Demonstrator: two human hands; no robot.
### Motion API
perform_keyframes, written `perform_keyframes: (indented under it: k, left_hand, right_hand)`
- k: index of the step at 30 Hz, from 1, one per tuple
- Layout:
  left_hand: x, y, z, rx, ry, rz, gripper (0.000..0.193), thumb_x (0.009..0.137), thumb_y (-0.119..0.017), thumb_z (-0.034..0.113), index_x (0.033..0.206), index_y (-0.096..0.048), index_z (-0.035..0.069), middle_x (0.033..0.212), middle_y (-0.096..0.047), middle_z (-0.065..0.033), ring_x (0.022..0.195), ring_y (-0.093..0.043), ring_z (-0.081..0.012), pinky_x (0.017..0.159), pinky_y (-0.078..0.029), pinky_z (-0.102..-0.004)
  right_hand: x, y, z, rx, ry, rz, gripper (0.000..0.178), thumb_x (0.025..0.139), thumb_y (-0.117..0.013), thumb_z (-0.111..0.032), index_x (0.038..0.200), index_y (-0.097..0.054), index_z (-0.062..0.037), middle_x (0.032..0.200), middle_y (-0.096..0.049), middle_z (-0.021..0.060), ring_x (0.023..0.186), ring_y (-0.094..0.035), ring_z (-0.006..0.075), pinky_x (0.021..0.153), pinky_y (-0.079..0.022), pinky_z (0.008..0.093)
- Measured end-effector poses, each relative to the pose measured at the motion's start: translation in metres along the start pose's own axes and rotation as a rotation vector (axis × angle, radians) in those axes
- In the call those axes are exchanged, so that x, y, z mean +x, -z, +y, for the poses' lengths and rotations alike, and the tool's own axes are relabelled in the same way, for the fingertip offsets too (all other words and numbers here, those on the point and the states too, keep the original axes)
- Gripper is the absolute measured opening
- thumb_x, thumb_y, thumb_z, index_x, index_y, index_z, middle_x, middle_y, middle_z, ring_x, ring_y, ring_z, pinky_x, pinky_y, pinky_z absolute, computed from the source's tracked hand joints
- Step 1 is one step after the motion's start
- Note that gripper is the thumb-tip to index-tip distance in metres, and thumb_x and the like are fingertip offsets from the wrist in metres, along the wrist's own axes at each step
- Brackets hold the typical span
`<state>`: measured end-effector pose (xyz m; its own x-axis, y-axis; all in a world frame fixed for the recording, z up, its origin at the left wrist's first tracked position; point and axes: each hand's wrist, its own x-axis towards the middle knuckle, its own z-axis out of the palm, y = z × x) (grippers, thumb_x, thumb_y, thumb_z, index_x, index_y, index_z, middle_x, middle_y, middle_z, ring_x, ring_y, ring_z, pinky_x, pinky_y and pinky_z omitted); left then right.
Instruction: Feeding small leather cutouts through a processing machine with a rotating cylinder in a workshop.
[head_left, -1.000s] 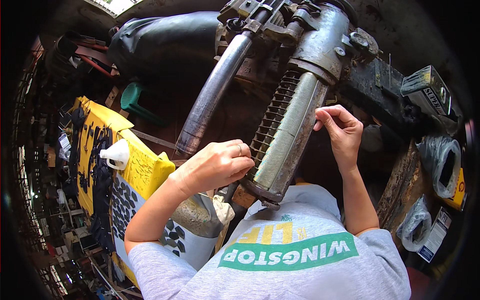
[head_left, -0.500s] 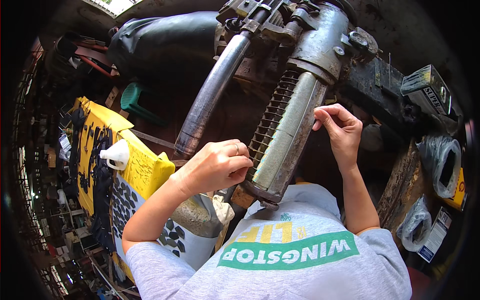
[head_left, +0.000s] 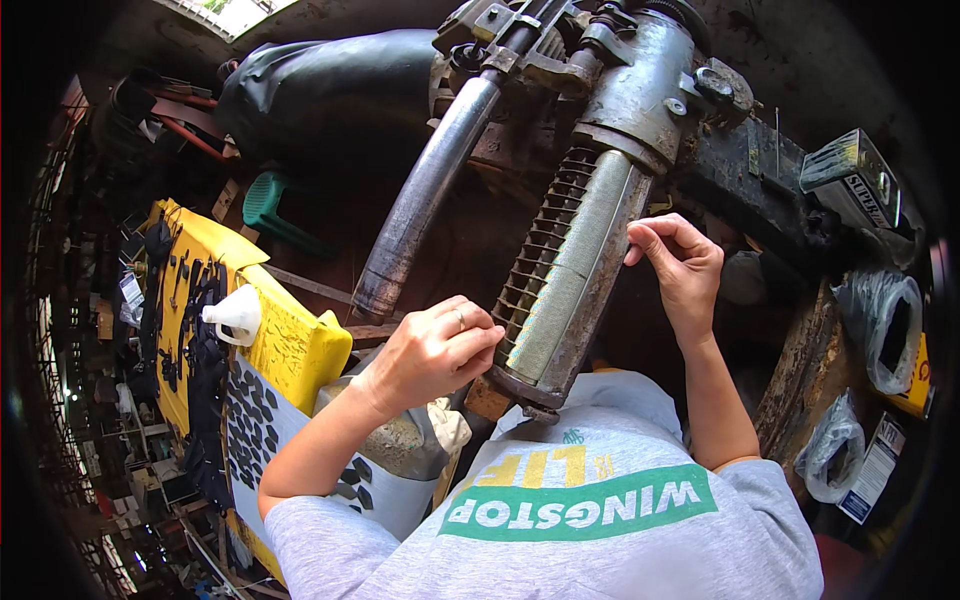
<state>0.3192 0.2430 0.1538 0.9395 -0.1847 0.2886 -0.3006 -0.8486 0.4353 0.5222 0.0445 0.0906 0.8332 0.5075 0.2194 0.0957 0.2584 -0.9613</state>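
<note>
A heavy metal machine with a grey, rough-textured roller [head_left: 568, 267] in front of me slants from upper right down toward my chest. Along the roller's left side runs a rusty wire grille [head_left: 535, 250]. My left hand [head_left: 432, 350] is at the grille's near end, thumb and fingers pressed together; what they hold, if anything, is hidden. My right hand [head_left: 682, 268] is beside the roller's right-hand metal rail [head_left: 608, 258]. Its thumb and forefinger pinch closed, with a small dark bit at the tips too small to name.
A second shiny metal arm [head_left: 430, 190] hangs left of the roller. Further left, a yellow covered surface [head_left: 300, 340] carries a white plastic jug [head_left: 235, 315] and several black pieces [head_left: 250, 405]. On the right are a metal tin [head_left: 850, 180] and clear plastic bags [head_left: 880, 330].
My left hand has shifted slightly, its fingers less curled and turned toward the grille's near end. My right hand stays in almost the same place.
</note>
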Motion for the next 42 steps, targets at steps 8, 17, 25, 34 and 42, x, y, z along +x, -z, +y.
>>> perform_keyframes:
  k: [8,17,25,34,42]
  left_hand:
    - [-0.007,0.001,0.005,0.099,0.005,0.004,0.025,0.071,-0.075,0.002,0.094,-0.065,0.001,0.089,-0.063,-0.0071,0.081,-0.065,-0.022,0.067,-0.057,-0.0316]
    - [-0.008,-0.01,0.0,-0.033,0.083,0.16,0.02,0.069,-0.074,-0.002,0.087,-0.069,0.004,0.082,-0.067,-0.0067,0.073,-0.067,-0.0214,0.064,-0.056,-0.0304]
    - [-0.019,-0.02,0.003,-0.066,0.142,0.283,0.019,0.072,-0.075,0.002,0.089,-0.067,0.002,0.084,-0.067,-0.0082,0.076,-0.066,-0.0231,0.067,-0.056,-0.0322]
    - [-0.028,-0.035,0.006,-0.157,0.245,0.456,0.02,0.072,-0.076,0.002,0.092,-0.07,0.002,0.087,-0.068,-0.0088,0.075,-0.066,-0.0224,0.067,-0.055,-0.0313]
    - [-0.033,-0.051,0.011,-0.239,0.342,0.64,0.02,0.071,-0.075,-0.002,0.089,-0.072,0.004,0.085,-0.068,-0.0073,0.074,-0.067,-0.02,0.066,-0.055,-0.0292]
  right_hand:
    - [-0.001,-0.002,-0.001,0.006,0.001,-0.001,0.007,0.087,-0.07,-0.002,0.091,-0.071,0.0033,0.08,-0.067,0.0057,0.067,-0.064,0.0103,0.062,-0.049,0.0205]
    - [-0.009,-0.016,-0.029,-0.068,0.175,-0.098,0.008,0.089,-0.067,-0.001,0.091,-0.07,0.006,0.088,-0.065,0.0098,0.069,-0.063,0.0118,0.064,-0.05,0.0219]
    - [-0.025,-0.048,-0.047,-0.174,0.158,-0.429,0.013,0.079,-0.074,0.0,0.091,-0.073,0.0009,0.091,-0.065,0.0086,0.077,-0.063,0.013,0.068,-0.051,0.0264]
    - [-0.032,-0.072,-0.05,-0.585,0.377,-0.58,0.018,0.073,-0.08,-0.014,0.088,-0.072,-0.0092,0.092,-0.058,0.0051,0.086,-0.059,0.0192,0.094,-0.038,0.0388]
    - [-0.025,-0.08,-0.058,-0.659,0.285,-0.574,0.009,0.086,-0.068,-0.015,0.089,-0.071,-0.0075,0.088,-0.056,0.0081,0.088,-0.055,0.0232,0.088,-0.038,0.0356]
